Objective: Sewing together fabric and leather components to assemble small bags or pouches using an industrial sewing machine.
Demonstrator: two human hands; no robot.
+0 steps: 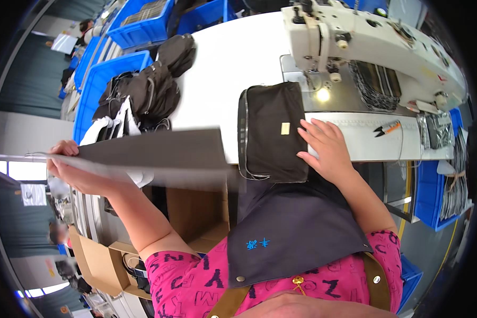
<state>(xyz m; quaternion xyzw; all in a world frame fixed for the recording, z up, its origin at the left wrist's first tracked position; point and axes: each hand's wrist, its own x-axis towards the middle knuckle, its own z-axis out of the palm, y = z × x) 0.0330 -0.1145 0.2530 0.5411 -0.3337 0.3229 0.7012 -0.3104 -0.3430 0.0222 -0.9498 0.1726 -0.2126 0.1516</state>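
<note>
My left hand (pixel 71 165) is closed on the end of a dark brown fabric panel (pixel 164 151). The panel stretches rightward over the table's front edge, its lower side smeared by motion. A dark brown zippered fabric piece (pixel 274 135) lies on the white table, a metal zipper along its left side and a small pale label on its face. My right hand (pixel 327 147) is open, fingers spread, touching that piece's right edge and resting on the white tabletop beside the sewing machine (pixel 376 47).
Blue bins (pixel 143 26) stand at the far left, with a pile of dark sewn pieces (pixel 151 90) nearby. An orange-and-black small tool (pixel 388 129) lies right of my right hand. Below the table is an open cardboard box (pixel 196 212). Another blue bin (pixel 432 196) stands at right.
</note>
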